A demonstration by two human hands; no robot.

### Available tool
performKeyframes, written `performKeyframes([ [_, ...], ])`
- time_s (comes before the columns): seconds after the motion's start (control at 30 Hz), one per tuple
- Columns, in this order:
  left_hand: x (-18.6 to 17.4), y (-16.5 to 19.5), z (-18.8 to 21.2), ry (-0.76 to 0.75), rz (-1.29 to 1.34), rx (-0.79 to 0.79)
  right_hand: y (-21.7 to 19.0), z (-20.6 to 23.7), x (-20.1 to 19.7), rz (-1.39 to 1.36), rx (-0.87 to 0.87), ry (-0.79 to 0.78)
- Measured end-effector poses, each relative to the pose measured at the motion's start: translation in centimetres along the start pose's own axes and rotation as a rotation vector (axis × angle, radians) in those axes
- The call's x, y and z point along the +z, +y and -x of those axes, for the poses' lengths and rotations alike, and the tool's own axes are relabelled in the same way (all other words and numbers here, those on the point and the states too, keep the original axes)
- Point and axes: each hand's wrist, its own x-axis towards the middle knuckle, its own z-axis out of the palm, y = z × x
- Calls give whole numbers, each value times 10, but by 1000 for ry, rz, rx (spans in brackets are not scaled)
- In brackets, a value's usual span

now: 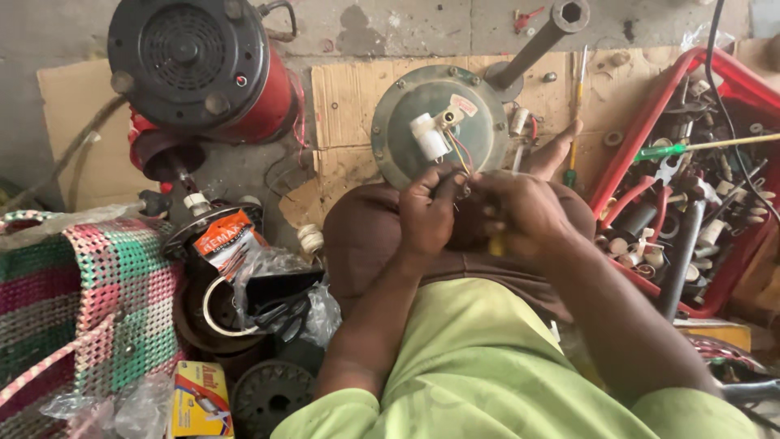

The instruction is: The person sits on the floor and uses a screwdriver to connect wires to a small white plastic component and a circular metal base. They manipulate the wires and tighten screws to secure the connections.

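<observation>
Both hands meet over the lap: the left hand (428, 213) pinches thin wires (461, 154) from the round green motor plate (439, 122) on the cardboard's (349, 93) near edge; the right hand (520, 213) grips, seemingly, a yellow-handled tool. Wiring looks unfinished.

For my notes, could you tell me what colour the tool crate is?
The tool crate is red, as the head view shows.

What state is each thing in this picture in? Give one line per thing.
Round green metal motor housing: propped against the knee, wires exposed.
Left hand: grip pinching the wires.
Right hand: closed around a yellow-handled tool.
Red plastic crate: open, full of tools.
Red electric motor: lying unattended.
</observation>
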Motion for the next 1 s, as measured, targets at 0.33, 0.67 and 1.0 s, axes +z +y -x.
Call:
performKeyframes([
  [0.33,-3,18,-1,-114,95,-84,-2,21,11,909,-1228,127],
  [0.67,-25,105,-46,-609,-569,89,-32,6,22,990,-1287,44],
  [1.0,-24,120,-52,-421,-1007,510,-11,-38,45,741,-674,108],
])
